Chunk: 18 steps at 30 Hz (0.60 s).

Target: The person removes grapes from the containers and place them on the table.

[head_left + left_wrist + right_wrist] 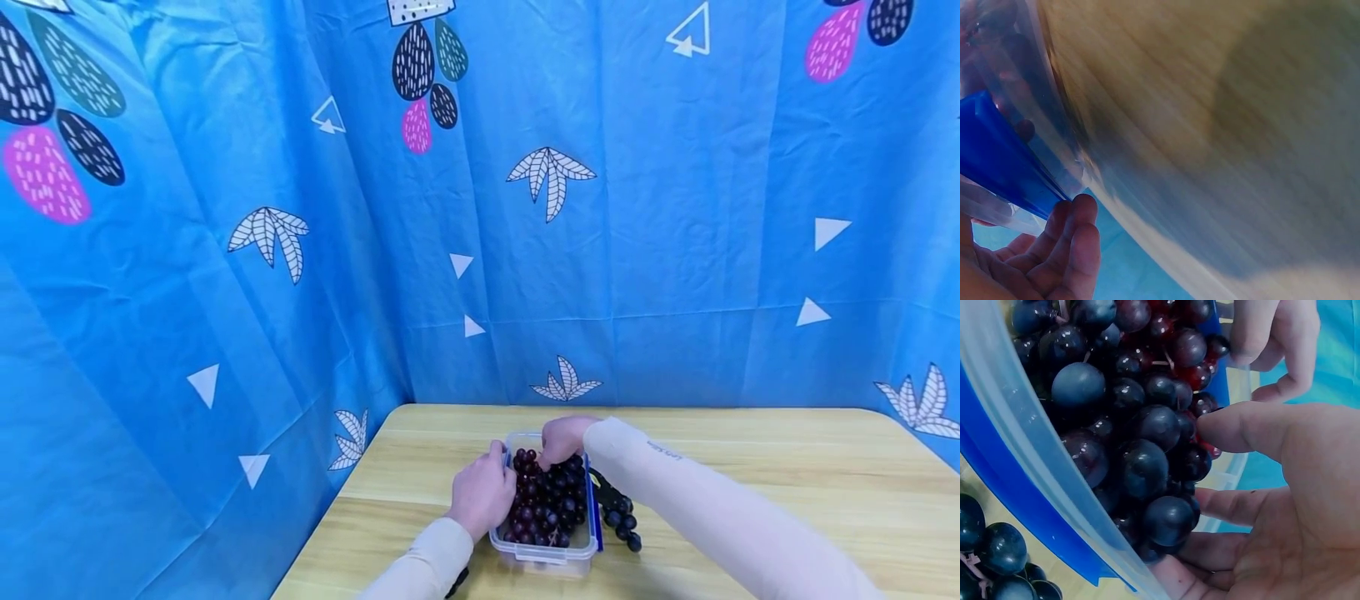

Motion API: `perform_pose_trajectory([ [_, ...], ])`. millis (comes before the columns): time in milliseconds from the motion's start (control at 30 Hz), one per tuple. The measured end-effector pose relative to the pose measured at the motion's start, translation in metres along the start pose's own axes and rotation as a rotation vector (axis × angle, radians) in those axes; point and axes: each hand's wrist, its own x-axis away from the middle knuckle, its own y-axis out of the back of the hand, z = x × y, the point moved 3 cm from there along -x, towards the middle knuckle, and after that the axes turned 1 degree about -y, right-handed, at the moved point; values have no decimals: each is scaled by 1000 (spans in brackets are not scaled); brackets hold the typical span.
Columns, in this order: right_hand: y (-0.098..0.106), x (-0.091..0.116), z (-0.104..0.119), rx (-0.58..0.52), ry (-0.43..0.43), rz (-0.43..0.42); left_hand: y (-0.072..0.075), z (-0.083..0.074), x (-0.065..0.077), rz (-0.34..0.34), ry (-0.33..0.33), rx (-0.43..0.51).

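A clear plastic container (542, 556) with blue side flaps (1000, 156) stands on the table, filled with dark purple and reddish grapes (551, 504). My left hand (483, 492) grips its left side; in the left wrist view the fingertips touch a blue flap. Inside the far end, my right hand (564, 439) holds grapes (1141, 469). Its thumb lies on top of them and its fingers reach around the far side, partly hidden, as the right wrist view shows. Whether those grapes are lifted off the others, I cannot tell.
Another dark grape bunch (621, 518) lies on the wooden table (405, 467) just right of the container, under my right forearm. A small black object (457, 581) shows partly beside my left wrist. A blue patterned curtain (675, 250) hangs behind and along the left.
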Motion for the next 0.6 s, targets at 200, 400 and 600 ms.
perform_pose_trajectory([
  [200, -2, -6, -3, -6, -1, -14, 1, -1, -1, -5, 2, -16],
  [400, -8, -12, -2, 23, 22, -6, 2, -2, -1, -16, 14, -24],
  [600, -12, -11, 1, 6, 29, -6, 1, -3, 1, -14, 28, -34],
])
